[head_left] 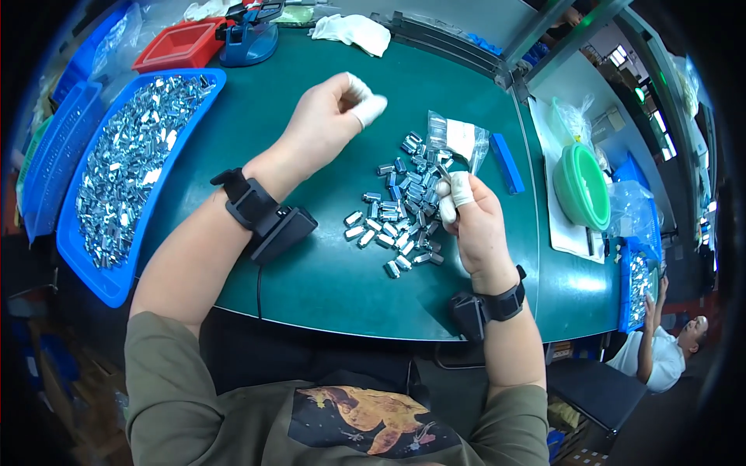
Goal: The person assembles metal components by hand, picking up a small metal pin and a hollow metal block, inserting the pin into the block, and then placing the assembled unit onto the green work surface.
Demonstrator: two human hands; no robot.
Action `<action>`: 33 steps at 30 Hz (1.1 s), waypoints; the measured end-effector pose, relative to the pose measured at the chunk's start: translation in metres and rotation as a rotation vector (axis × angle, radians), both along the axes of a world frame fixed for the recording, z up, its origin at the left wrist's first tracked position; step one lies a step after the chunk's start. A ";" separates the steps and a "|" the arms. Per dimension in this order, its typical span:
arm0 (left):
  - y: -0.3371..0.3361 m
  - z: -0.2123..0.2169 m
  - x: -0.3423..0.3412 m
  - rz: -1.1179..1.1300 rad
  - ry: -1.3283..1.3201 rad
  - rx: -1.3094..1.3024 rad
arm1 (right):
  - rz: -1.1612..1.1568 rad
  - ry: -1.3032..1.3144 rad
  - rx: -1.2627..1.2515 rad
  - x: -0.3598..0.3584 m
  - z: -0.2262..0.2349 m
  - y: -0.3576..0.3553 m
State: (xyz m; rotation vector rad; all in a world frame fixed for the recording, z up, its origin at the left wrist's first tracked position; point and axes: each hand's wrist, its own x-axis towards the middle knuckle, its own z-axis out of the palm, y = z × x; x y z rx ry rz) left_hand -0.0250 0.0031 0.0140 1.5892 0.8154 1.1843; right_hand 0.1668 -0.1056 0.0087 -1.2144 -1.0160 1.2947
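Note:
A loose pile of small shiny metal parts (391,210), short and block-like, lies on the green table (326,287). At the pile's right edge is my right hand (478,225), white cots on its fingertips. Its thumb and finger are pinched together, and whatever sits between them is too small to name. My left hand (322,120) is raised over the table, left of the pile and apart from it. Its cot-covered fingers curl in toward the thumb, and their tips hide anything held there. Just beyond the right hand lies a clear plastic bag (458,140) with a white label.
A blue tray (128,287) heaped with metal parts stands on the left, a red tray (186,43) behind it. A blue bar (507,163) lies right of the bag. Green bowls (583,186) stand farther right. At far right, a person (657,349) reaches to another blue tray.

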 end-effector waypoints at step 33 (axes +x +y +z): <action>-0.038 0.002 0.020 -0.456 0.123 -0.201 | 0.035 -0.351 0.184 0.004 -0.009 0.000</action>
